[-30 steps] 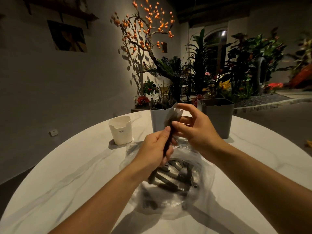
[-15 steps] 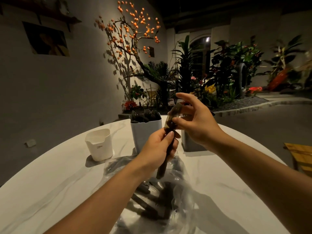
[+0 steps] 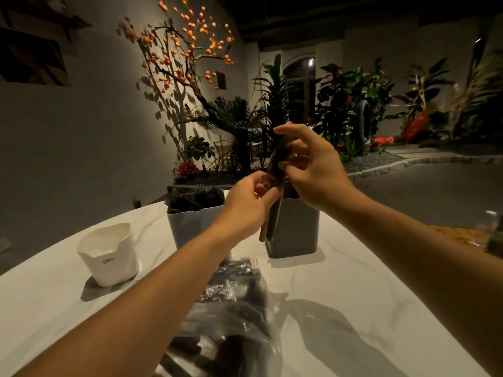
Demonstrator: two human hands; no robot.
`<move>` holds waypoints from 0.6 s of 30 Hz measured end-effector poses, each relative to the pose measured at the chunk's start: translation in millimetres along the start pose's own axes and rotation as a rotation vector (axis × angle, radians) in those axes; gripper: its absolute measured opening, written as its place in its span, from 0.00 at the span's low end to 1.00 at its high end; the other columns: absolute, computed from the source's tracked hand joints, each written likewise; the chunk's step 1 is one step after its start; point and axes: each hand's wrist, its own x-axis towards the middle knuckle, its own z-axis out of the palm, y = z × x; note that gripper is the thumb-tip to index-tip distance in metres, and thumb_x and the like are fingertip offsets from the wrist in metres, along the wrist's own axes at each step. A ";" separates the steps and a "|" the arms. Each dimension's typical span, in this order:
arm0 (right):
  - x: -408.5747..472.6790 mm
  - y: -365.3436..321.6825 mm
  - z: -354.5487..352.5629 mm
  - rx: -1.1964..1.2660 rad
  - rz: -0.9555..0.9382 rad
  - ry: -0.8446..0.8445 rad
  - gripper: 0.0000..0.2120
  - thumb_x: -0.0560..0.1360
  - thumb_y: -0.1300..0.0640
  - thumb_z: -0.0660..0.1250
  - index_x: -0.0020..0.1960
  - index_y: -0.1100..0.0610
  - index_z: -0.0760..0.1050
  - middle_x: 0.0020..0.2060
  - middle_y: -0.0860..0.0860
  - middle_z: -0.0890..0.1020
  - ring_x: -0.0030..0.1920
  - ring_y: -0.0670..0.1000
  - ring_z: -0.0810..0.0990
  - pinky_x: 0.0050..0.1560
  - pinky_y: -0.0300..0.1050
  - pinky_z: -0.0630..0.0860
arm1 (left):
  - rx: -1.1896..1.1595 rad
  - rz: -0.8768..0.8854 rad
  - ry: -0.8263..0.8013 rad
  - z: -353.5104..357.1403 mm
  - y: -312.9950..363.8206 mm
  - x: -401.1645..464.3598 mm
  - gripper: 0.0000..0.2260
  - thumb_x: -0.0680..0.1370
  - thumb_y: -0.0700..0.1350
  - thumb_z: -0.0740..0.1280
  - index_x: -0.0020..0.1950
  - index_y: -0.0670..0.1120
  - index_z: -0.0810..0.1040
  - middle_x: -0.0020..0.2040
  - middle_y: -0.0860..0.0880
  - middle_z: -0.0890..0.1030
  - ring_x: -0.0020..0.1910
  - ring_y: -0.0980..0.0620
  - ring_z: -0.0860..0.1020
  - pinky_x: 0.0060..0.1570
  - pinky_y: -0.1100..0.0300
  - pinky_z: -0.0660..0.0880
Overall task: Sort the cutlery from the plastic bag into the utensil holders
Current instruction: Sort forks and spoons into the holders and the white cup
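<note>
White marble-veined table (image 3: 353,281), white cup (image 3: 109,257), two grey holders (image 3: 190,227), orange-berried branches (image 3: 187,36).

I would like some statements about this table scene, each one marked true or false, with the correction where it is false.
1. Both hands hold the same dark utensil. True: the left hand grips it low down and the right hand pinches its top; the utensil is lifted above the table.
2. The white holder is full of forks. False: no cutlery shows above the rim of the white holder.
3. The light grey holder has dark cutlery in it. True.
4. The bag is to the right of the dark grey holder. False: the bag lies nearer the person than the dark grey holder.
</note>
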 end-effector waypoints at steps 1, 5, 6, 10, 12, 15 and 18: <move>4.4 0.5 -2.0 -0.022 -0.032 0.013 0.29 0.75 0.73 0.66 0.69 0.49 0.71 0.53 0.50 0.80 0.53 0.46 0.82 0.49 0.32 0.79 | -0.014 0.015 0.010 0.3 2.3 8.5 0.05 0.81 0.49 0.66 0.55 0.50 0.80 0.45 0.52 0.83 0.49 0.53 0.81 0.51 0.56 0.76; 24.9 4.7 -9.3 -0.065 -0.157 0.092 0.29 0.72 0.73 0.68 0.69 0.54 0.71 0.50 0.49 0.78 0.50 0.45 0.82 0.50 0.34 0.80 | -0.167 0.048 0.048 3.0 15.0 43.1 0.03 0.80 0.43 0.68 0.49 0.48 0.82 0.45 0.49 0.85 0.46 0.54 0.84 0.49 0.55 0.79; 30.5 6.9 -10.2 -0.081 -0.177 0.112 0.28 0.73 0.73 0.68 0.68 0.54 0.71 0.50 0.49 0.78 0.50 0.44 0.82 0.51 0.34 0.80 | -0.169 0.058 0.056 3.6 16.7 50.1 0.03 0.81 0.42 0.68 0.49 0.47 0.82 0.43 0.50 0.85 0.40 0.58 0.83 0.45 0.59 0.79; 48.4 18.6 -13.0 -0.111 -0.165 0.152 0.25 0.75 0.74 0.65 0.68 0.55 0.72 0.51 0.49 0.78 0.49 0.42 0.81 0.50 0.31 0.79 | -0.133 0.100 0.064 6.3 15.4 64.6 0.05 0.83 0.40 0.65 0.53 0.46 0.80 0.41 0.52 0.83 0.35 0.62 0.80 0.40 0.68 0.78; 55.1 16.1 -16.0 -0.113 -0.165 0.144 0.25 0.74 0.74 0.64 0.67 0.55 0.72 0.51 0.50 0.78 0.49 0.43 0.81 0.49 0.32 0.79 | -0.125 0.125 0.065 5.3 17.1 70.0 0.06 0.83 0.40 0.64 0.51 0.48 0.80 0.43 0.52 0.83 0.39 0.60 0.81 0.45 0.63 0.80; 62.5 8.7 -19.4 -0.127 -0.188 0.129 0.24 0.73 0.74 0.66 0.65 0.56 0.72 0.52 0.52 0.78 0.50 0.46 0.81 0.48 0.33 0.80 | -0.152 0.128 0.068 3.8 24.1 80.7 0.07 0.82 0.39 0.65 0.48 0.49 0.79 0.45 0.48 0.83 0.42 0.52 0.81 0.49 0.57 0.81; 64.3 14.8 -19.5 -0.168 -0.166 0.123 0.23 0.74 0.72 0.67 0.65 0.55 0.72 0.52 0.50 0.77 0.49 0.44 0.80 0.46 0.31 0.79 | -0.147 0.102 0.039 7.0 23.4 84.9 0.08 0.83 0.38 0.64 0.48 0.48 0.79 0.43 0.48 0.83 0.42 0.51 0.80 0.49 0.55 0.81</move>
